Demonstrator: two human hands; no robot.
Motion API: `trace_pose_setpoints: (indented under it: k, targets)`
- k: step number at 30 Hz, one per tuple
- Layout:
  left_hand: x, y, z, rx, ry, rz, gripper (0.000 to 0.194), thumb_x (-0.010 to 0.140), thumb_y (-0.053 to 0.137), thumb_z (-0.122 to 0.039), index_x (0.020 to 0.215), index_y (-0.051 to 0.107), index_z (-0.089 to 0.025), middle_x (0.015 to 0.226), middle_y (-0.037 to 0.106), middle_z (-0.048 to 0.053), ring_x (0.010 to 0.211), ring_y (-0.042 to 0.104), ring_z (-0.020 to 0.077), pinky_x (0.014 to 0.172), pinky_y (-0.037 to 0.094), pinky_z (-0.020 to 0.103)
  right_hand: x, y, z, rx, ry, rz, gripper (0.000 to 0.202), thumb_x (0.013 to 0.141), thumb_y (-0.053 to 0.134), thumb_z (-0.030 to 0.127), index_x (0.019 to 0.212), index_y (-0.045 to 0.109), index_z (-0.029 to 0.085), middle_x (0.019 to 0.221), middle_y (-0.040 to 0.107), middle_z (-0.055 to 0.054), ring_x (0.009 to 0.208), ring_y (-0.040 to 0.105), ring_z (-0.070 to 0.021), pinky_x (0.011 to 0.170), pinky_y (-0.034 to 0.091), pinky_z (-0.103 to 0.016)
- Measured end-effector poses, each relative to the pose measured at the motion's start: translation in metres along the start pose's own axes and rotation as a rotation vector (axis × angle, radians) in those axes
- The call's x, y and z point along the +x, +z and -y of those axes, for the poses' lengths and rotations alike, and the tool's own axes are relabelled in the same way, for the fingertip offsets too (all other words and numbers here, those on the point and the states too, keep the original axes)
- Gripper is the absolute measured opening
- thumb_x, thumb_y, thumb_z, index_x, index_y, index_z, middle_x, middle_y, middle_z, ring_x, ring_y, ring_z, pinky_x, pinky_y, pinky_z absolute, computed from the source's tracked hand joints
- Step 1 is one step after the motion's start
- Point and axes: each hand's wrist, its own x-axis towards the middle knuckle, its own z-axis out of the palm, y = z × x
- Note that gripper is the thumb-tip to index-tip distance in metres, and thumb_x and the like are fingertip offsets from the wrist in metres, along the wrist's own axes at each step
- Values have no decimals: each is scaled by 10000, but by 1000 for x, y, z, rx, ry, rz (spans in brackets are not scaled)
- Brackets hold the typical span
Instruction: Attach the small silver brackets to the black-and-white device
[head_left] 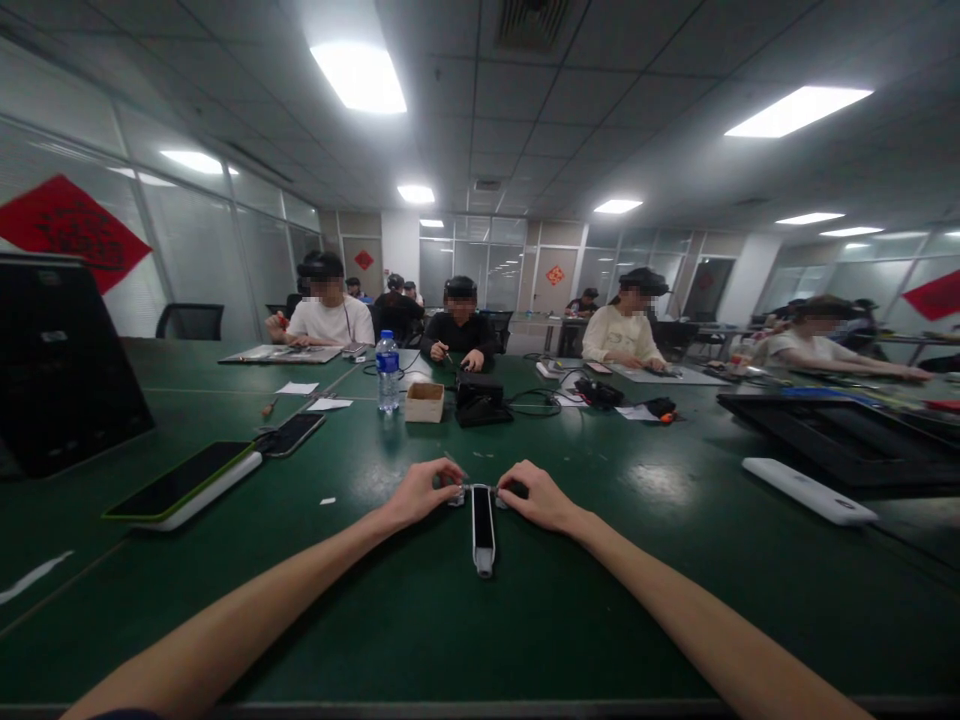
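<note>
On the green table before me lies a slim, long white device with a black top [484, 525], its narrow end toward me. Small greyish parts stick out on both sides of its far end. My left hand [420, 492] is closed in a pinch at the left side part, with thumb and fingertips together. On the other side my right hand [541, 497] pinches the right side part in the same way. The fingertips partly hide these small parts, and I cannot make out their exact kind.
A water bottle [387, 372], a small cardboard box [424, 403] and a black case [480, 398] stand ahead. Phones [184, 482] lie left, near a black monitor [67, 365]. To the right are a white device [808, 490] and black frame [840, 440]. Several people sit opposite.
</note>
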Motion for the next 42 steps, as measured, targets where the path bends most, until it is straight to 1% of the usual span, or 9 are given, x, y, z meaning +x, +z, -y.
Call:
trace_pose_setpoints:
  k: [4, 8, 12, 19, 23, 29, 33, 36, 42]
  targets:
    - [1, 1, 2, 0, 4, -10, 212, 802, 624, -300, 977, 635, -182, 927, 694, 18, 820, 628, 174, 741, 476, 281, 0, -3, 3, -5, 1, 2, 118, 848, 577, 272, 872, 653, 186, 875, 646, -42, 825, 552, -177, 756, 451, -326]
    - [2, 2, 3, 11, 14, 6, 177, 802, 624, -268, 954, 646, -180, 907, 698, 12, 802, 631, 162, 731, 472, 263, 0, -5, 6, -23, 1, 11, 105, 843, 581, 257, 869, 651, 183, 875, 649, -43, 817, 551, -172, 756, 454, -322]
    - [2, 3, 1, 18, 30, -33, 160, 803, 619, -258, 940, 644, -180, 903, 697, 8, 807, 630, 162, 730, 473, 260, 1, -4, 7, -34, -9, 1, 82, 827, 593, 227, 841, 652, 173, 846, 648, -46, 805, 551, -170, 760, 453, -320]
    - [2, 2, 2, 34, 24, 22, 174, 814, 612, -253, 969, 635, -177, 912, 699, 19, 775, 630, 162, 714, 479, 266, 1, -3, 3, -21, -13, 8, 108, 845, 580, 253, 873, 653, 179, 873, 650, -46, 817, 551, -172, 753, 448, -320]
    - [1, 1, 1, 72, 51, 12, 180, 800, 623, -225, 974, 637, -181, 915, 687, 13, 786, 623, 159, 722, 473, 262, 1, -3, 3, -23, -13, 1, 103, 841, 586, 241, 868, 655, 170, 866, 650, -46, 816, 547, -169, 761, 446, -319]
    - [2, 4, 5, 74, 45, -7, 189, 834, 597, -283, 992, 625, -184, 924, 690, 14, 804, 625, 163, 731, 474, 267, 2, -2, 1, -44, 14, 37, 167, 882, 543, 273, 895, 677, 176, 904, 645, -61, 859, 542, -179, 769, 442, -325]
    - [3, 6, 8, 67, 54, 11, 174, 827, 606, -258, 980, 626, -179, 916, 694, 16, 812, 631, 163, 736, 472, 265, 1, 0, 0, -52, -1, 19, 174, 893, 522, 261, 908, 673, 175, 908, 640, -65, 869, 540, -181, 786, 436, -332]
    - [3, 5, 7, 80, 70, 16, 190, 809, 627, -252, 985, 626, -183, 911, 685, 12, 806, 624, 162, 726, 467, 262, 1, 0, 1, -27, -10, -7, 147, 863, 560, 263, 948, 640, 173, 902, 632, -57, 842, 542, -176, 764, 445, -324]
    - [2, 6, 6, 80, 60, 11, 207, 826, 607, -275, 1006, 618, -172, 926, 687, 27, 794, 627, 166, 718, 470, 264, 1, 1, 1, -36, -37, -9, 97, 851, 562, 236, 869, 634, 174, 857, 629, -52, 822, 543, -177, 765, 448, -330]
